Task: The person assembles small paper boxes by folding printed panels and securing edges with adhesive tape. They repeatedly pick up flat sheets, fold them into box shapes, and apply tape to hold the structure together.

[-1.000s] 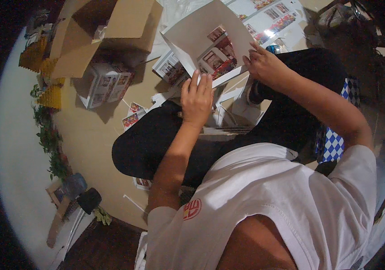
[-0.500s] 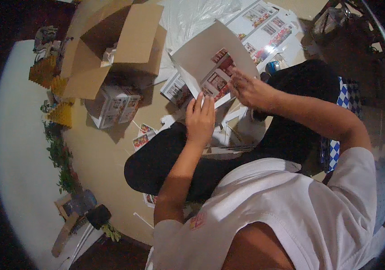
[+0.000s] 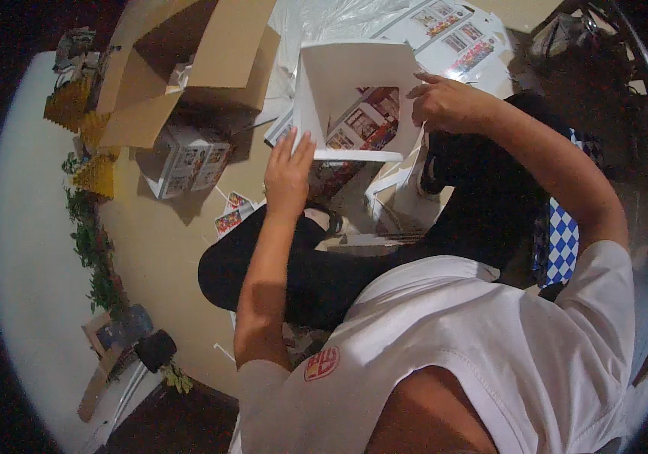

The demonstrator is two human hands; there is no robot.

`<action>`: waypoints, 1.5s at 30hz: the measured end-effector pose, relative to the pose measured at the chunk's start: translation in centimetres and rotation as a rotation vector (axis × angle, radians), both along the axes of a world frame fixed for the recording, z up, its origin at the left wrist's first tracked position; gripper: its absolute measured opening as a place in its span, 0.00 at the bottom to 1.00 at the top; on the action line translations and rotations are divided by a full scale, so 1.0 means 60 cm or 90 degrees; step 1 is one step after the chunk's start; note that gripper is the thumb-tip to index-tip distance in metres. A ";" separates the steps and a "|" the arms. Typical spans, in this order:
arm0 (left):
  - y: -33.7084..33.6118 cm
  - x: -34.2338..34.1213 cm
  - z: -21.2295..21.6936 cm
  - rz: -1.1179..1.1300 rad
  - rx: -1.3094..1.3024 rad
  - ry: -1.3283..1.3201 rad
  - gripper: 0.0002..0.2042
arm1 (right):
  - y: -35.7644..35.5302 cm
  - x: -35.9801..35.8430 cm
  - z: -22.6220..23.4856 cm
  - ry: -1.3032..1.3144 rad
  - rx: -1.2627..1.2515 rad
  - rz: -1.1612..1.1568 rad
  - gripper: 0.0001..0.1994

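Left hand open, fingers straight up against the left side of the white carton! Right hand is at its right edge, fingers bent; whether that grip pinches the board, I can't tell. The carton sits between them, beyond the crossed legs (printed pictures showing inside). Farther out, printed sheets; left, a printed box near an open brown box.
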State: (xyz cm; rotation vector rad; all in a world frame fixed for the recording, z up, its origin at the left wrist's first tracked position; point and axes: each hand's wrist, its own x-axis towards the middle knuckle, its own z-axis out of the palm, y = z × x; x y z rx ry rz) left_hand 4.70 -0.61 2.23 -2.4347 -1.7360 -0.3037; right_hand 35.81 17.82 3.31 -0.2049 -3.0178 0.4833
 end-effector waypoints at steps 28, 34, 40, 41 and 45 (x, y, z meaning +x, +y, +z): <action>-0.057 0.110 -0.030 0.340 0.041 -0.656 0.07 | -0.109 -0.129 -0.047 0.089 -0.374 -0.208 0.09; -0.060 0.083 -0.060 0.384 0.049 -0.586 0.07 | -0.103 -0.116 -0.005 0.065 -0.307 -0.166 0.12; -0.068 0.081 -0.060 0.416 0.016 -0.724 0.08 | -0.031 0.003 0.048 0.099 -0.201 -0.272 0.17; -0.064 0.080 -0.063 0.403 0.026 -0.717 0.07 | -0.028 0.017 0.039 0.067 -0.217 -0.283 0.16; -0.062 0.076 -0.083 0.394 0.037 -0.808 0.07 | -0.021 0.025 0.018 -0.034 -0.308 -0.324 0.10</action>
